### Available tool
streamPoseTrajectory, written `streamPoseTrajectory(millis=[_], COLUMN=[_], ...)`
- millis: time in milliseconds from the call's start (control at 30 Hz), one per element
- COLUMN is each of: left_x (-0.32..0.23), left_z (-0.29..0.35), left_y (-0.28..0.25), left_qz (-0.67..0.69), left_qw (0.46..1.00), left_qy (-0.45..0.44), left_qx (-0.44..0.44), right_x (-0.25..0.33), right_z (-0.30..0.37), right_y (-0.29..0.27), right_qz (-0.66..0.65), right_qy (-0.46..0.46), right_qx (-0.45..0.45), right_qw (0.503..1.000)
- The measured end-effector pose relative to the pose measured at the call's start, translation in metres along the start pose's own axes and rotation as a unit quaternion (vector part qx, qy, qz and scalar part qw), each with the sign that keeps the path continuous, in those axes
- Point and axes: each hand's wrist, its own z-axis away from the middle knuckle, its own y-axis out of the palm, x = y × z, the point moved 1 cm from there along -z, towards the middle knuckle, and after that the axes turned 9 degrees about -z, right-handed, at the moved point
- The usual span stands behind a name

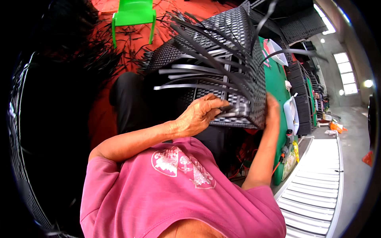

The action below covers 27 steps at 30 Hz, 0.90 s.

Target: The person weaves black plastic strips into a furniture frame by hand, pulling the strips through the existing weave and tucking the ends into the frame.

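Observation:
A dark woven wicker piece (238, 29), made of flat black strips, stands tilted in front of me across my lap. Many loose strip ends (194, 75) stick out of it, fanning to the left and upward. My left hand (200, 113) is closed in a pinch at its near edge, with a short black strip (226, 108) between thumb and fingers. Against the right side of the weave is my right hand (272, 109), smeared by motion, its fingers mostly hidden. A metal frame bar (225, 73) shows inside the piece.
A green chair (133, 14) stands on the red floor covering (164, 10), where black strip scraps lie scattered. At right are a green surface (274, 81) with a white container (291, 115), a white slatted panel (313, 186) and stacked dark woven pieces (298, 93).

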Motion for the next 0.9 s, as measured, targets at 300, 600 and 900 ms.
streamPoseTrajectory(millis=[300,600,900], left_x=[-0.003,-0.044,0.054], left_z=[0.003,-0.062,-0.159], left_y=[-0.024,-0.154,-0.078], left_qz=[-0.098,0.104,-0.259], left_qw=[0.986,0.962,0.906], left_qy=[0.06,-0.001,0.142], left_qx=[0.119,-0.253,-0.303], right_x=[0.097,0.071,0.075], right_z=[-0.016,0.036,0.054], right_y=[0.144,0.179,0.209], right_qz=[0.247,0.61,0.67], right_qy=[-0.254,-0.397,-0.258], right_qx=[0.279,0.457,0.473], right_qw=[0.892,0.512,0.51])
